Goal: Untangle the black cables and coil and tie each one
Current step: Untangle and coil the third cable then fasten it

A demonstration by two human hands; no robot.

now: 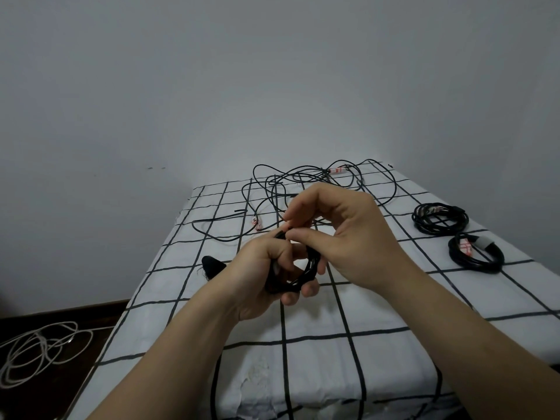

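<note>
While the coil (309, 268) is up in the air like this, over the middle of the bed (318, 359), everything hangs on two grips. The left hand (260, 268) has its fingers curled round the loops, clamped on the bundle. The right hand (342, 234) is pinching the tail end (285, 233) between thumb and fingertips, right at the top of the coil. Looks to me like the wrap-and-tie step, but the fingers hide how many turns are on.

What I'd worry about: thin springy cable wants to unwind. If the left grip loosens even a bit while the tail goes round, the loops fan out and it's re-coiling time. The tail looks short too, so if it slips out of the pinch, the wrap probably unravels by itself. Pull too hard and the wire kinks; too slack and it likely falls open once it's put down.

Also, the tangle (303, 183) at the far end of the bed sits just behind the hands. I can't see whether a strand from it runs into this coil. If one does, a tug drags the whole mess along. The far bundle (439, 219) and near bundle (475, 253) lie well apart on the right, so those should be safe.
</note>
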